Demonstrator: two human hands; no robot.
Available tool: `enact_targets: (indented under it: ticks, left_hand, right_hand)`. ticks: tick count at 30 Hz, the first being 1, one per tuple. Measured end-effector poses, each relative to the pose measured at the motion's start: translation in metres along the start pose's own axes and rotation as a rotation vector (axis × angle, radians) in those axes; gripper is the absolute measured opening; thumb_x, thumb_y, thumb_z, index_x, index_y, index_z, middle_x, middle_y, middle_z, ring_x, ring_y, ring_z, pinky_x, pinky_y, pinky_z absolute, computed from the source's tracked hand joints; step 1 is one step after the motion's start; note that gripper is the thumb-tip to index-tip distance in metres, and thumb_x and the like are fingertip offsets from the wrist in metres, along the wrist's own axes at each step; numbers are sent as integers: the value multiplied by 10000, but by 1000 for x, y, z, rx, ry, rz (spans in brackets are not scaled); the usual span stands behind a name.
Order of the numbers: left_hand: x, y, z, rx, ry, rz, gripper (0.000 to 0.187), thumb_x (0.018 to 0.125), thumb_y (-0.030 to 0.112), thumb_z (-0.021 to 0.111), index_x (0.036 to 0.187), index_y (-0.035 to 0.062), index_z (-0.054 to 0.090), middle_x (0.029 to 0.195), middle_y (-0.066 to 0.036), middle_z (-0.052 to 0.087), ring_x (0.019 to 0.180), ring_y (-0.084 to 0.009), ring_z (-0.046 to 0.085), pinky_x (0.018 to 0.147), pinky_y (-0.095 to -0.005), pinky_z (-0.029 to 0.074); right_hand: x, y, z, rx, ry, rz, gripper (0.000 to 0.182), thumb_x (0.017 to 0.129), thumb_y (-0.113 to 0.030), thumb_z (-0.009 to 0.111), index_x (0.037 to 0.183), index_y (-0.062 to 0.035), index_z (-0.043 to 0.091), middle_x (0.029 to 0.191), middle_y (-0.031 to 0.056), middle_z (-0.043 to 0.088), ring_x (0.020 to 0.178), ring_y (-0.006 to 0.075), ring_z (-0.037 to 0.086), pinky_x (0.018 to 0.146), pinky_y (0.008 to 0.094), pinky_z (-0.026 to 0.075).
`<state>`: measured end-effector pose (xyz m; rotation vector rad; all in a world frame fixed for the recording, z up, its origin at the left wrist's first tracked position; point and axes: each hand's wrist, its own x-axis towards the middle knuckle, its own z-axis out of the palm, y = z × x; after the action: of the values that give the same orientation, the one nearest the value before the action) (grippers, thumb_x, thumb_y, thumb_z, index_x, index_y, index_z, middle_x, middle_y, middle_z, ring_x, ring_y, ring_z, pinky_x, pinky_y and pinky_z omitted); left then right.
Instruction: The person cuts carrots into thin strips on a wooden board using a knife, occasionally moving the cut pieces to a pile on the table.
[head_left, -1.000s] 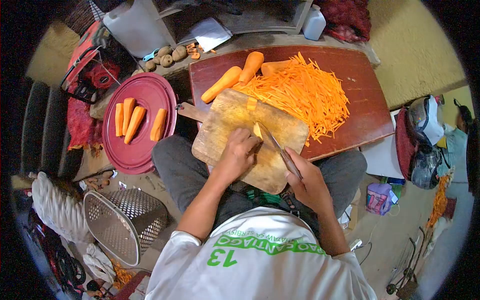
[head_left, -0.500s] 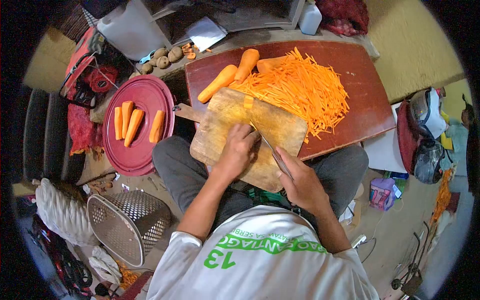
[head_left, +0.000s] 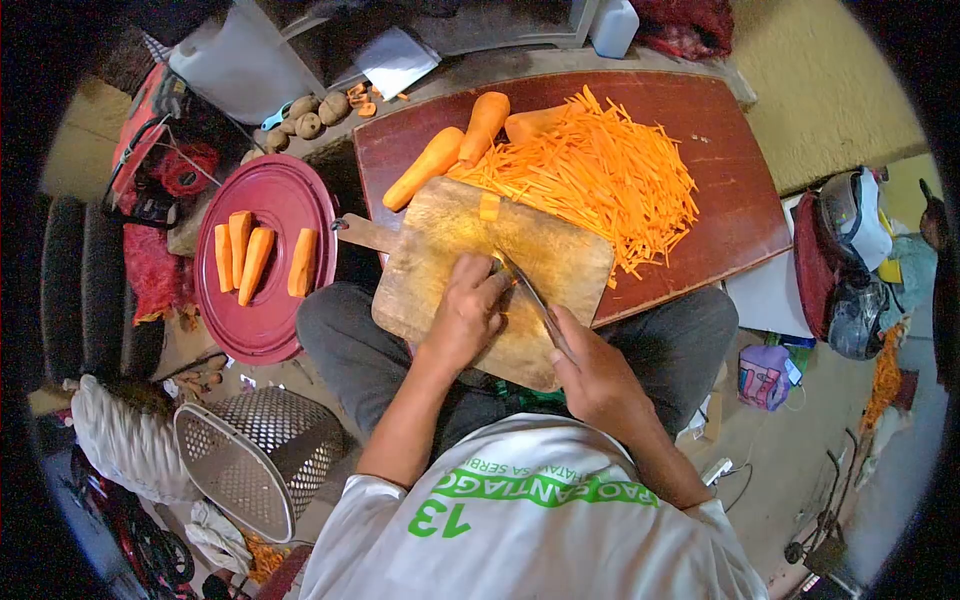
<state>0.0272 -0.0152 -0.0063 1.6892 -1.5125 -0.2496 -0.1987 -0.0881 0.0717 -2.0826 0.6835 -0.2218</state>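
Note:
A wooden chopping board [head_left: 415, 285] rests across my lap, its far edge over a red-brown tabletop. My left hand [head_left: 466, 308] is on the board with its fingers curled down over a small carrot piece [head_left: 497, 264], mostly hidden by the fingers. My right hand [head_left: 603, 370] is wrapped round the handle of a knife [head_left: 536, 308], whose blade points away from me, its tip beside my left fingertips. A carrot chunk [head_left: 489, 207] lies by itself near the board's far edge. Beyond the board is a heap of carrot strips [head_left: 610, 180].
Whole peeled carrots [head_left: 425, 168] lie beside the heap on the red-brown tabletop [head_left: 735, 190]. Several carrots sit on a round red lid [head_left: 265, 335] at my left. Below it, a plastic basket [head_left: 235, 450] lies tipped over. Brown round vegetables [head_left: 308, 125] are at the back left.
The view has shifted slightly. The knife has moved a little against the board, its tip still beside my left fingers. My left hand stays in about the same spot on the board.

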Motion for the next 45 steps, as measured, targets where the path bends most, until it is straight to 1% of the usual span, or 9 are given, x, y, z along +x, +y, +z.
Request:
enact_targets:
  ticks: [6,12,15,18,21,30,33,36,45]
  left_hand:
    - [-3,1,5,44,65,8,359,681,-86,755,1037,-46,736,1031,-197,612,996,-426,591,893,-503,507]
    - [-5,4,0,58,51,-24,351,676,-73,736,1024,-28,719,1033,-193,592,1012,-419,575,907,-507,487]
    - [-3,3,-1,59,39,-37,347,677,-72,729,1021,-28,714,1026,-188,584,1012,-420,569,910,-510,486]
    - [-4,4,3,50,67,-38,334,673,-68,729,1005,-29,710,1007,-187,581,1000,-421,567,906,-512,486]
    - [-4,3,6,53,93,-34,337,665,-64,726,1000,-30,710,989,-189,576,992,-419,567,900,-510,485]
    - [-5,2,3,95,88,-36,354,640,-45,737,992,-41,706,982,-197,571,993,-419,571,891,-508,486]
    - [-7,0,6,92,83,-55,355,631,-43,740,984,-44,702,990,-198,574,999,-422,570,895,-510,486]
    - [-5,5,1,80,82,-47,358,626,-44,738,982,-44,702,998,-197,577,1004,-424,569,897,-511,488]
    - [-8,-2,6,61,79,-52,337,617,-32,736,951,-44,690,1010,-197,571,1019,-430,564,906,-511,493]
  right_hand:
    - [53,-2,6,-68,25,-71,568,1065,-109,616,1573,77,441,1352,363,658,1226,503,679,1029,519,549]
    - [18,-6,-5,-76,34,-119,556,1057,-98,585,1567,46,417,1347,358,649,1219,523,665,1006,576,561]
    - [7,-5,6,-94,70,-112,560,1058,-106,587,1567,48,412,1353,360,645,1228,527,658,1010,575,558]
    - [32,-11,6,-105,-117,158,554,1066,-118,576,1568,45,407,1369,361,637,1246,528,649,1029,565,553]
    - [46,-2,12,-74,40,-47,528,1053,-87,589,1550,57,478,1302,345,669,1219,516,663,1003,537,540]
    - [6,-1,13,-52,78,-82,522,1063,-106,609,1543,58,482,1317,343,675,1210,510,674,999,532,544]
    - [38,-16,10,-71,-60,104,525,1063,-100,609,1545,57,474,1336,344,668,1215,509,672,998,530,545]
    - [49,-2,18,-44,47,-64,526,1067,-113,598,1548,57,467,1337,351,660,1220,516,662,1008,526,540]
    - [27,-12,14,-26,-34,101,514,1066,-95,554,1543,75,467,1333,349,665,1248,505,660,1041,505,532]
